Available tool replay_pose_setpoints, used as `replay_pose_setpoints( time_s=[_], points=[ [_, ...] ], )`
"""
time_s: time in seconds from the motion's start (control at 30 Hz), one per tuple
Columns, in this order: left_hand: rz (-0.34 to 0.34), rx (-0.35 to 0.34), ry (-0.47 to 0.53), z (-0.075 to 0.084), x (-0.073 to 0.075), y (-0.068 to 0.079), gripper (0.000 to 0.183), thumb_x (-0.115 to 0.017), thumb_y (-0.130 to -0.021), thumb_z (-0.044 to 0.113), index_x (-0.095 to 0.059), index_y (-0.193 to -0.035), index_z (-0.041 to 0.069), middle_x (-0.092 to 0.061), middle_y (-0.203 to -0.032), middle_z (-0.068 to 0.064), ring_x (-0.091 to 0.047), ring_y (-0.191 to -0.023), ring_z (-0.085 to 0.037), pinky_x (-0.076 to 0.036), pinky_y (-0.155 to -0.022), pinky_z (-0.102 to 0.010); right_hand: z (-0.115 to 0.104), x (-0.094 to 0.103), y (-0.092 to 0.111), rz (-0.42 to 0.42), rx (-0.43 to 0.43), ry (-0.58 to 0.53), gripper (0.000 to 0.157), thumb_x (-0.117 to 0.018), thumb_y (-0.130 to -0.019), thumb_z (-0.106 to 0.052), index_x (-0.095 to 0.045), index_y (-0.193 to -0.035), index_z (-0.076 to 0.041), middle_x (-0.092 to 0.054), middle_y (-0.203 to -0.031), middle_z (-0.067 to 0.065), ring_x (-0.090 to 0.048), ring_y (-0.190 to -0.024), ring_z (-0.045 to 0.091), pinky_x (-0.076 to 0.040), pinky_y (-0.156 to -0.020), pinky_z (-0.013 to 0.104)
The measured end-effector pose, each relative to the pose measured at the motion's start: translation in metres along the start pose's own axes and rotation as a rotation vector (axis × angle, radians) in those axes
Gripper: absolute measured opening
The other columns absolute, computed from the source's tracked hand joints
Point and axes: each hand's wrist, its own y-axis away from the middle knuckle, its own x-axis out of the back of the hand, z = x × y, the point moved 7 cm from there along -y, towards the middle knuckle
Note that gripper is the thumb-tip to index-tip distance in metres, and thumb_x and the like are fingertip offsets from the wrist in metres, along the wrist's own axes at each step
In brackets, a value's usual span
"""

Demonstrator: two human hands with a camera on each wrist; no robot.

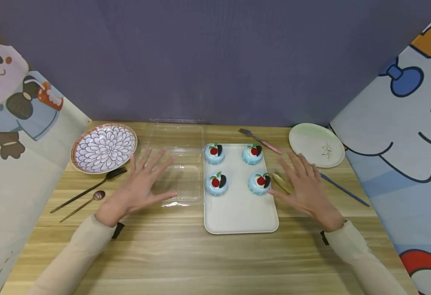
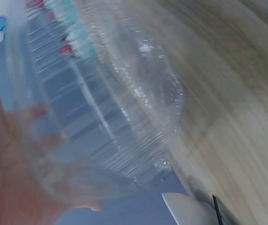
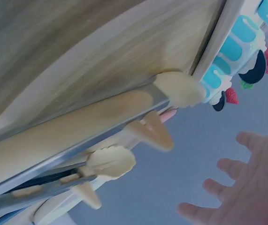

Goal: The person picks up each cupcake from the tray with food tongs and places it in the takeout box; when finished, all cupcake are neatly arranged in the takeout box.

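Observation:
My left hand (image 1: 141,180) is spread flat with fingers apart over the left side of a clear plastic clamshell box (image 1: 183,180), which lies with its lid folded back. Through the box's ridged plastic (image 2: 101,108), some left fingers show in the left wrist view. The right hand (image 1: 307,190) is also spread, its thumb near a blue cupcake (image 1: 259,183) on a white tray (image 1: 241,213). Beneath that hand lies a cream-coloured utensil (image 1: 283,183), partly covered; in the right wrist view it resembles tongs (image 3: 77,117). Neither hand holds anything.
Several cupcakes (image 1: 215,154) with red and dark toppings stand on the tray. At left are a patterned plate (image 1: 104,148), a black fork (image 1: 90,190) and a spoon (image 1: 82,206). A pink-handled fork (image 1: 261,141), pale plate (image 1: 316,145) and blue handle (image 1: 344,189) lie right.

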Motion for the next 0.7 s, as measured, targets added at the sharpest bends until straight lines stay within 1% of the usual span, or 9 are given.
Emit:
replay_pose_setpoints(
  time_s=[0.07, 0.13, 0.23, 0.33, 0.4, 0.5, 0.57, 0.63, 0.7],
  points=[
    [0.005, 0.021, 0.049, -0.004, 0.005, 0.002, 0.095, -0.063, -0.082, 0.070, -0.015, -0.157, 0.037, 0.000, -0.167, 0.000, 0.001, -0.153, -0.042, 0.011, -0.116, -0.073, 0.005, 0.002, 0.003, -0.002, -0.026, -0.024, 0.099, -0.066, -0.076, -0.072, -0.021, -0.156, -0.036, -0.003, -0.167, -0.006, -0.008, -0.154, 0.034, -0.019, -0.109, 0.077],
    [0.034, 0.038, 0.082, -0.009, 0.013, 0.004, 0.091, -0.064, -0.085, 0.063, -0.018, -0.157, 0.034, -0.004, -0.167, -0.003, -0.003, -0.153, -0.040, 0.005, -0.119, -0.071, 0.013, 0.004, 0.007, -0.007, -0.058, -0.043, 0.098, -0.066, -0.078, -0.070, -0.018, -0.156, -0.037, -0.004, -0.167, -0.005, -0.010, -0.153, 0.037, -0.021, -0.108, 0.077],
    [0.109, 0.053, 0.108, -0.017, 0.026, 0.008, 0.086, -0.067, -0.088, 0.054, -0.024, -0.157, 0.027, -0.015, -0.166, -0.009, -0.017, -0.151, -0.040, -0.011, -0.122, -0.067, 0.023, 0.008, 0.014, -0.023, -0.115, -0.057, 0.097, -0.066, -0.079, -0.068, -0.015, -0.157, -0.039, -0.006, -0.167, -0.002, -0.016, -0.150, 0.044, -0.025, -0.103, 0.079],
    [0.194, 0.081, 0.157, -0.026, 0.037, 0.014, 0.080, -0.070, -0.089, 0.044, -0.031, -0.155, 0.021, -0.030, -0.160, -0.015, -0.031, -0.144, -0.040, -0.027, -0.118, -0.064, 0.034, 0.010, 0.024, -0.042, -0.175, -0.080, 0.097, -0.066, -0.081, -0.067, -0.015, -0.157, -0.035, -0.010, -0.167, 0.004, -0.023, -0.145, 0.052, -0.028, -0.097, 0.081],
    [0.236, 0.116, 0.203, -0.032, 0.042, 0.019, 0.076, -0.072, -0.089, 0.038, -0.036, -0.153, 0.019, -0.040, -0.153, -0.017, -0.040, -0.137, -0.041, -0.035, -0.111, -0.063, 0.041, 0.011, 0.032, -0.050, -0.207, -0.094, 0.097, -0.066, -0.082, -0.066, -0.017, -0.158, -0.031, -0.015, -0.166, 0.010, -0.027, -0.141, 0.055, -0.030, -0.095, 0.080],
    [0.267, 0.175, 0.259, -0.040, 0.044, 0.028, 0.072, -0.072, -0.089, 0.034, -0.039, -0.151, 0.016, -0.052, -0.138, -0.019, -0.049, -0.121, -0.038, -0.044, -0.099, -0.059, 0.050, 0.012, 0.043, -0.066, -0.240, -0.110, 0.098, -0.065, -0.083, -0.065, -0.017, -0.159, -0.024, -0.023, -0.161, 0.019, -0.030, -0.138, 0.055, -0.032, -0.097, 0.077],
    [0.263, 0.224, 0.286, -0.045, 0.043, 0.034, 0.068, -0.070, -0.091, 0.034, -0.041, -0.150, 0.014, -0.057, -0.124, -0.019, -0.054, -0.105, -0.036, -0.049, -0.085, -0.051, 0.056, 0.011, 0.049, -0.074, -0.259, -0.119, 0.100, -0.065, -0.083, -0.064, -0.016, -0.159, -0.021, -0.028, -0.157, 0.024, -0.031, -0.136, 0.054, -0.033, -0.098, 0.075],
    [0.249, 0.263, 0.306, -0.049, 0.041, 0.040, 0.065, -0.068, -0.092, 0.034, -0.044, -0.148, 0.010, -0.057, -0.113, -0.019, -0.056, -0.093, -0.032, -0.051, -0.075, -0.040, 0.061, 0.010, 0.054, -0.081, -0.277, -0.125, 0.102, -0.066, -0.083, -0.064, -0.015, -0.159, -0.018, -0.031, -0.153, 0.028, -0.034, -0.133, 0.053, -0.034, -0.098, 0.074],
    [0.233, 0.298, 0.339, -0.052, 0.040, 0.046, 0.061, -0.067, -0.094, 0.032, -0.047, -0.145, 0.006, -0.057, -0.110, -0.019, -0.057, -0.087, -0.030, -0.051, -0.067, -0.031, 0.065, 0.009, 0.057, -0.085, -0.290, -0.119, 0.104, -0.067, -0.082, -0.064, -0.016, -0.159, -0.014, -0.035, -0.149, 0.032, -0.037, -0.129, 0.054, -0.036, -0.096, 0.073]
  ],
)
